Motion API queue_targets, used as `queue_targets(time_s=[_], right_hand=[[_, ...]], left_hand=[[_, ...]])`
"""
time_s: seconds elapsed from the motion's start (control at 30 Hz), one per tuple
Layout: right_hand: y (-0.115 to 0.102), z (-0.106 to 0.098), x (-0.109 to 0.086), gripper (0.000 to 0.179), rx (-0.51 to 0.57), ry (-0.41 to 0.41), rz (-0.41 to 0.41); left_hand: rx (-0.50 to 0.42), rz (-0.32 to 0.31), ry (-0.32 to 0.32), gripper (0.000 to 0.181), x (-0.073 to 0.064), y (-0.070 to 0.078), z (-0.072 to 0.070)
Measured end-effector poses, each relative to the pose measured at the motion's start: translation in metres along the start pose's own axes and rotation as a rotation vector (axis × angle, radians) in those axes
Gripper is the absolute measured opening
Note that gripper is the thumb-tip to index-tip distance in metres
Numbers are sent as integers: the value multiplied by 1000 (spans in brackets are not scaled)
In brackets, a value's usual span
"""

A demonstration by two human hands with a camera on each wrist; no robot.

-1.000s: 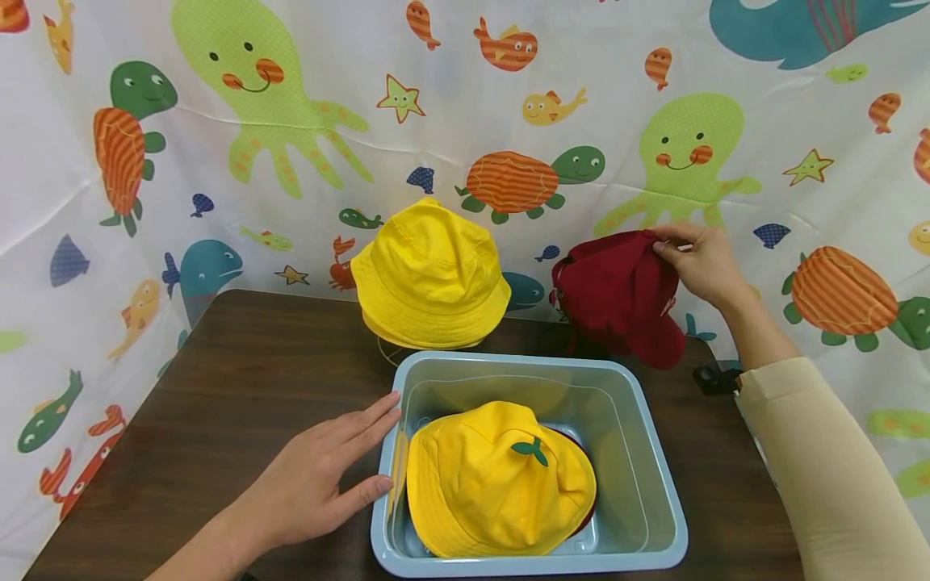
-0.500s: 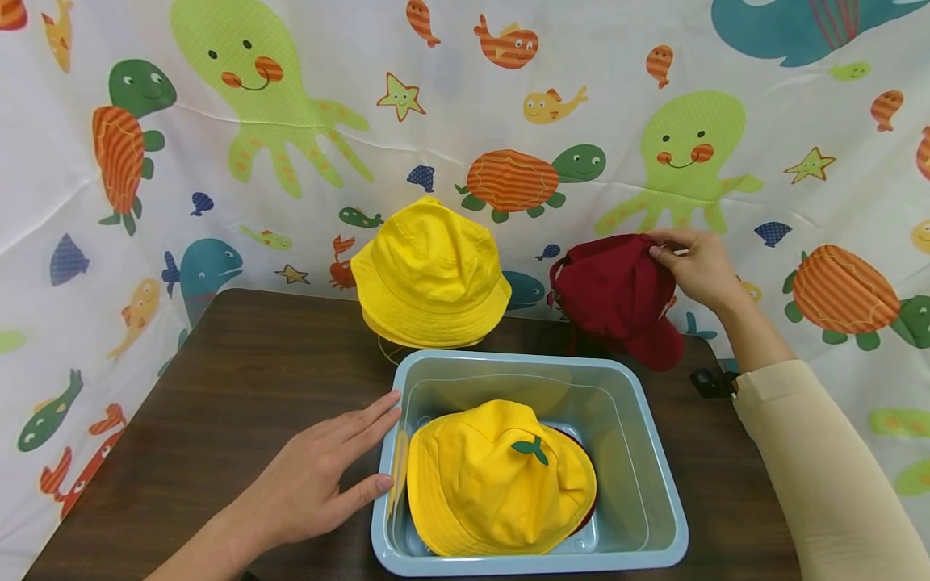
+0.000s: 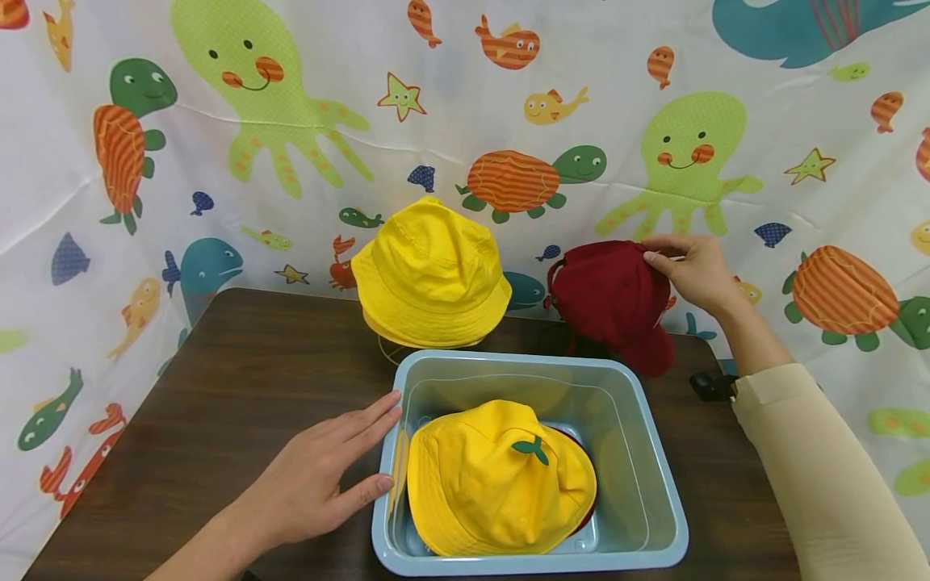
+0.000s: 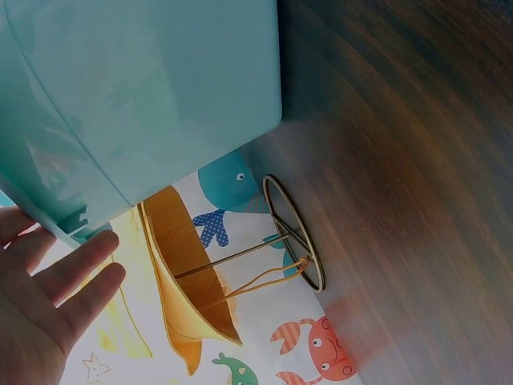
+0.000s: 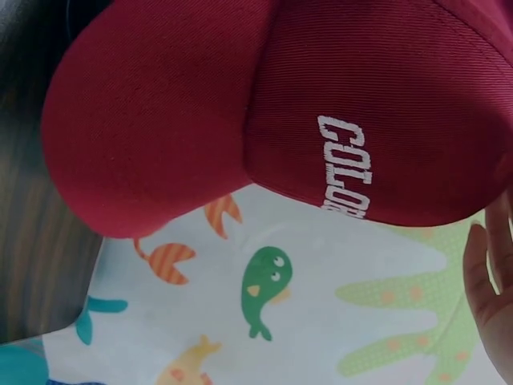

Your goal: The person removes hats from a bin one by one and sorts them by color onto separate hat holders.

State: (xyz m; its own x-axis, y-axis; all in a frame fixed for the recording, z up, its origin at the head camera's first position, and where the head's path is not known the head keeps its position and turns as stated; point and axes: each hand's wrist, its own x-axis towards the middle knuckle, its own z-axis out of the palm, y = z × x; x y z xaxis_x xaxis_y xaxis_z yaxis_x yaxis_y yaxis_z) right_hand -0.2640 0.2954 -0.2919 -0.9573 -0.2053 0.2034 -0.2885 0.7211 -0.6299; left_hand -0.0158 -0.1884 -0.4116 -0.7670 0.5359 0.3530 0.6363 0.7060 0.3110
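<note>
At the right back, my right hand (image 3: 690, 270) pinches the top of a dark red baseball cap (image 3: 610, 298) between thumb and fingers. White letters (image 5: 345, 168) show on the cap's front in the right wrist view, brim pointing down and toward the table. What is under the cap is hidden. My left hand (image 3: 320, 472) touches the left rim of a light blue plastic bin (image 3: 657, 460) with its fingers extended. Inside the bin lies a yellow hat (image 3: 501, 484) with a green leaf-shaped tab; a dark red edge peeks out beneath it.
Behind the bin, a yellow bucket hat (image 3: 436, 274) hangs on a wire stand (image 4: 296, 233), whose round base rests on the dark wooden table (image 3: 276, 363). A white curtain (image 3: 349, 48) with sea animals closes off the back and sides.
My right hand and the red cap have shifted slightly down and to the left, the cap settling more upright. The left hand, bin and yellow hats have stayed in place.
</note>
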Motion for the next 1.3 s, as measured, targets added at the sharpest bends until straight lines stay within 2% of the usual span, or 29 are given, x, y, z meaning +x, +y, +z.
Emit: queue_targets(time_s=[0.3,0.5,0.8,1.03,1.3], right_hand=[[-3,-6,-2,38,9,12,-1],[-4,-9,-3,37,7,48,-15],[-13,-15,-11,38,19,45,-12],[-22,-15,-18,33,12,59,-68],[-31,-13,-27,33,-18,58,-157]], left_hand=[[-3,13,11,71,0,-1,1],[-3,8,7,71,-1,-1,1],[0,17,16,72,0,-2,1],[8,34,35,71,0,-2,0],[0,27,24,71,1,-1,0]])
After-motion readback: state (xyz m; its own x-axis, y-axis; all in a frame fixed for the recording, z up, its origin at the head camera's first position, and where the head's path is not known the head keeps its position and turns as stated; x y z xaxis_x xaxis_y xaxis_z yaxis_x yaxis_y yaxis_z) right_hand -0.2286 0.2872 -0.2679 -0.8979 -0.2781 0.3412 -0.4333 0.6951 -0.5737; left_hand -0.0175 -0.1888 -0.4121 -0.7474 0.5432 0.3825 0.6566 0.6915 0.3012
